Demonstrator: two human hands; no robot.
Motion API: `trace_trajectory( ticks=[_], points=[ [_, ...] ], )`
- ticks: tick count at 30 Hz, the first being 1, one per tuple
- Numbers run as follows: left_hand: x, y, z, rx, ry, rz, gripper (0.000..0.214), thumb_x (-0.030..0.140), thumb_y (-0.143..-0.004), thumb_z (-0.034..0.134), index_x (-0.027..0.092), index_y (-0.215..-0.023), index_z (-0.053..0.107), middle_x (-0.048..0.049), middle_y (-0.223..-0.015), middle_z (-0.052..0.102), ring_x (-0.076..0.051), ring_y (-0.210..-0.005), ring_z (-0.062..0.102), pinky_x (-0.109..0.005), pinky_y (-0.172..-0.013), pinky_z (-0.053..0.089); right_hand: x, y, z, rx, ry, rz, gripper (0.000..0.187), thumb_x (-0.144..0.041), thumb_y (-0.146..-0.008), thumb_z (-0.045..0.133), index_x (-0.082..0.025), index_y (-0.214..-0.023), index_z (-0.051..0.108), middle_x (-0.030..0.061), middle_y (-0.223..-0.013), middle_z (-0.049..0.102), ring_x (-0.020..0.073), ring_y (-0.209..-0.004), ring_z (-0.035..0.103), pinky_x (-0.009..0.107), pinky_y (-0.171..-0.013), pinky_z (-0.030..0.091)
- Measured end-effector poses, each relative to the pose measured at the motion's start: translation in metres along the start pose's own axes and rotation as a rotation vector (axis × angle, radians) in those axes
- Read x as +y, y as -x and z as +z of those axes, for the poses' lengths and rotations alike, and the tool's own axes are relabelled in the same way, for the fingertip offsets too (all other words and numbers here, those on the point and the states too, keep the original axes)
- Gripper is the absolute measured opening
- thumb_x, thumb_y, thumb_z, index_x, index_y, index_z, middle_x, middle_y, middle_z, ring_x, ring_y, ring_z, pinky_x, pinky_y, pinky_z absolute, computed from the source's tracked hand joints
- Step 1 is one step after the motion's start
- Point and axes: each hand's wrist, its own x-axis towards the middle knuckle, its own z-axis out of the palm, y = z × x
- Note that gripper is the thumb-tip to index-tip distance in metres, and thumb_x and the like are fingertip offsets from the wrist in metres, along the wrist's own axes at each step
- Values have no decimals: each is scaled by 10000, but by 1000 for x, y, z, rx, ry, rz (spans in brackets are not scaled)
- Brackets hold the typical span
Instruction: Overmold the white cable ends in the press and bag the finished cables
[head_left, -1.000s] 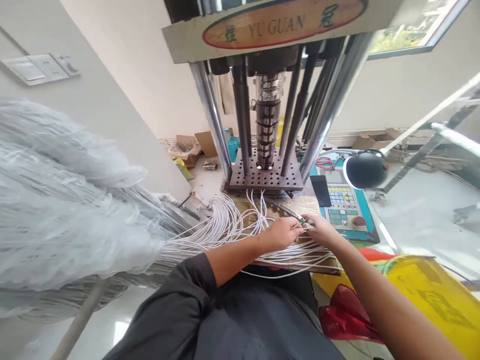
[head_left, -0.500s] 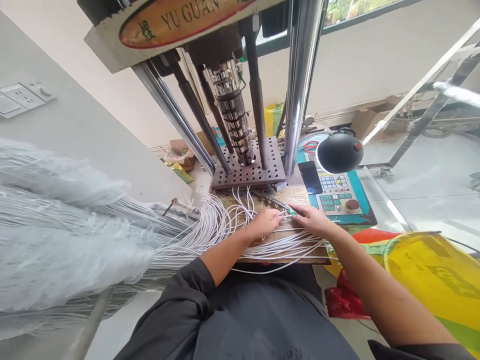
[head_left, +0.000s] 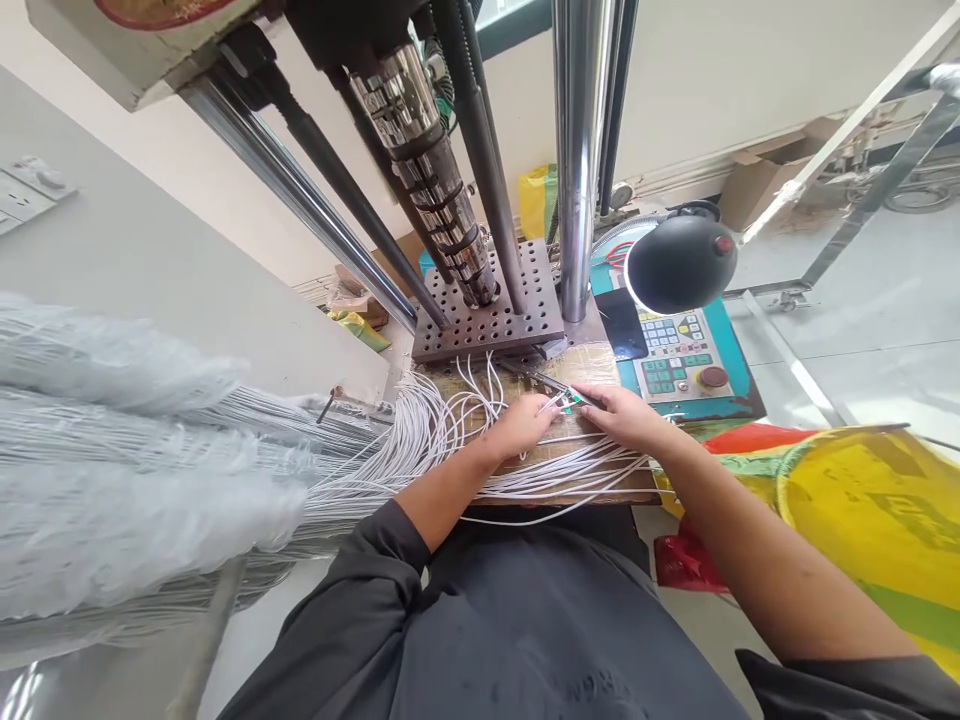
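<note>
My left hand [head_left: 526,420] rests on a spread of thin white cables [head_left: 450,440] on the wooden work board [head_left: 600,488], its fingers pinched on cable ends. My right hand [head_left: 619,412] meets it fingertip to fingertip and pinches a small green part [head_left: 573,402] at those cable ends. Both hands lie just in front of the perforated metal plate [head_left: 487,315] of the vertical press, whose chrome barrel [head_left: 424,160] stands above it. A slim dark tool [head_left: 544,381] lies on the board behind my fingers.
A big bundle of white cables in clear plastic [head_left: 127,460] fills the left. A black lamp head [head_left: 681,262] hangs over the teal keypad panel [head_left: 679,365] with its red button. A yellow bag [head_left: 870,520] and red bag [head_left: 682,565] sit at right.
My head has tilted down and left, so the press sign has slid out of the top. Both hands stay together at the cable ends on the board.
</note>
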Motion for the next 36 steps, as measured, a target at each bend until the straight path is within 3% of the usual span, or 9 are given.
trace_trajectory(
  ticks=[7,11,15,21,26,29,36],
  points=[
    [4,1,0,18,43,-56,331,344,-927,487,168,-653,544,36,-545,505,-107,-544,455,-242,-573,332,-4,-2,7,67,22,102,541,-386,-768,748,-259,-1291,689,31,-1219,740,279,-1094,693,400,-1005,523],
    [3,2,2,21,83,-69,334,344,-924,500,169,-643,547,34,-538,521,-96,-490,459,-234,-537,339,-9,-3,9,115,39,113,434,-412,-807,714,-262,-1213,736,29,-1142,768,285,-1062,704,402,-970,538],
    [1,1,3,10,135,-96,288,322,-953,468,165,-749,596,18,-610,592,-94,-495,508,-222,-550,390,-13,-4,9,123,18,100,413,-414,-816,703,-255,-1195,748,33,-1135,770,294,-1071,701,394,-958,543],
    [1,0,-21,246,-171,213,250,245,-962,479,172,-797,652,-52,-862,680,-162,-816,592,-274,-787,450,-16,-4,10,75,28,114,458,-416,-830,684,-265,-1262,709,28,-1205,746,277,-1094,691,415,-1007,511],
    [-4,9,-35,87,-215,181,269,344,-967,482,193,-820,650,-15,-774,659,-159,-713,561,-258,-666,396,-16,-4,10,91,14,133,472,-435,-812,696,-265,-1252,717,29,-1237,733,282,-1142,673,410,-1046,490],
    [-7,13,-34,79,-224,158,308,414,-953,504,197,-796,657,-7,-755,661,-159,-702,559,-252,-642,366,-16,-3,10,83,15,125,480,-440,-815,693,-259,-1258,714,23,-1231,736,287,-1145,673,411,-1044,497],
    [-11,9,-31,75,-228,109,316,393,-966,461,202,-818,664,-11,-759,658,-160,-699,549,-243,-648,357,-18,-2,10,87,27,118,463,-437,-819,692,-249,-1242,725,32,-1228,737,293,-1155,670,407,-1039,508]
  ],
)
